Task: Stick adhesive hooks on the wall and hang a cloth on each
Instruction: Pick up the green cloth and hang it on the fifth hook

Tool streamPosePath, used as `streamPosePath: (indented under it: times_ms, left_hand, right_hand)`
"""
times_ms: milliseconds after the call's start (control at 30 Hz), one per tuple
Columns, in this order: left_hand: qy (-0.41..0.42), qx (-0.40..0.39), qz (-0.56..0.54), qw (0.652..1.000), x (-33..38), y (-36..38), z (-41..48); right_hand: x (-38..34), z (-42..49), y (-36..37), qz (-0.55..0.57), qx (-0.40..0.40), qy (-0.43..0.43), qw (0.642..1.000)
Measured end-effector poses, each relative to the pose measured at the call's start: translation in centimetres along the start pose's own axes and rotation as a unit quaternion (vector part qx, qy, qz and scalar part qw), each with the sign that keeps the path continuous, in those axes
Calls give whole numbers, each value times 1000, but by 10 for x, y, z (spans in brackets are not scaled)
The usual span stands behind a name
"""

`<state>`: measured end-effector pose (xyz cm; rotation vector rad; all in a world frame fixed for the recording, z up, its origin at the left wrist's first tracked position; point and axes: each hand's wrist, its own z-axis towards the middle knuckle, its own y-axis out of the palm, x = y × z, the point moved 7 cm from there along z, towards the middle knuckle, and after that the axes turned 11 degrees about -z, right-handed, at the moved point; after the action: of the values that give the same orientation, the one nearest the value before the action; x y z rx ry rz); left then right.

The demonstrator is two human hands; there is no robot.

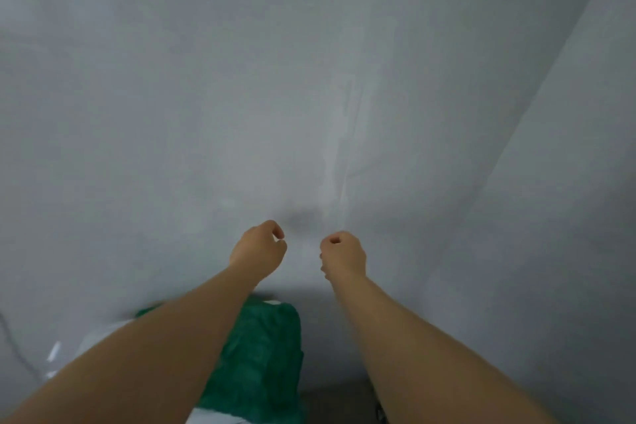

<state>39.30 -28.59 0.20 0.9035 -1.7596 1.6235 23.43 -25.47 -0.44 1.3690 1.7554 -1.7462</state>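
Hands first: both bare arms reach up toward the plain grey painted wall point(172, 96), and the two hands sit side by side just under the middle of the view with a small gap between them. The left hand point(258, 248) has its fingers curled in, thumb and forefinger tips almost meeting like a pinch, but honestly I can't tell whether anything tiny sits between them, it's too blurry. The right hand point(344, 255), at the left one's 3 o'clock, is balled into a tight fist with its back to the camera and nothing poking out. Between the two, slightly toward 12 o'clock, there's a soft dark smudge point(299, 220) on the wall, mark or shadow, can't say. From the right hand a pale vertical streak point(335, 155) runs up the wall toward 12 o'clock. Way out at 3 o'clock the wall meets a second grey wall point(568, 182) at a corner. The dark green crumpled cloth point(261, 354) lies down at 6 o'clock, low between the forearms and partly hidden by the left one, on something white point(93, 337). At 8 o'clock a thin grey cable point(13, 351) runs down the wall.
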Motion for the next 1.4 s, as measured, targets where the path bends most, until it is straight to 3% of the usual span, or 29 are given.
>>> streamPosePath:
  times_ms: [200, 300, 400, 500, 600, 767, 967, 1167, 1400]
  left_hand:
    - [-61, -72, 70, 993, -65, 35, 14]
    - [-49, -187, 198, 961, -90, 66, 18]
    - [-68, -270, 225, 934, -120, 94, 14]
    - [-71, -284, 300, 908, -139, 105, 12]
    - [-48, -272, 299, 913, -139, 106, 20]
    - [-3, -291, 278, 916, -92, 97, 32]
    - [72, -323, 202, 922, 8, 87, 35]
    - [171, -317, 150, 921, 103, 70, 20]
    - [252, -285, 142, 914, 199, 45, -6]
  right_hand:
    - [41, 18, 45, -62, -67, 36, 995]
    - [55, 22, 63, -87, -88, 57, 991]
    - [66, 28, 75, -115, -99, 64, 986]
    - [71, 32, 78, -131, -109, 61, 983]
    - [74, 36, 77, -139, -106, 64, 983]
    - [71, 40, 69, -158, -115, 56, 979]
    - [40, 37, 50, -163, -176, -44, 970]
    - [6, 38, -38, -162, -125, -70, 976]
    - [-26, 18, -155, -127, 31, -119, 984]
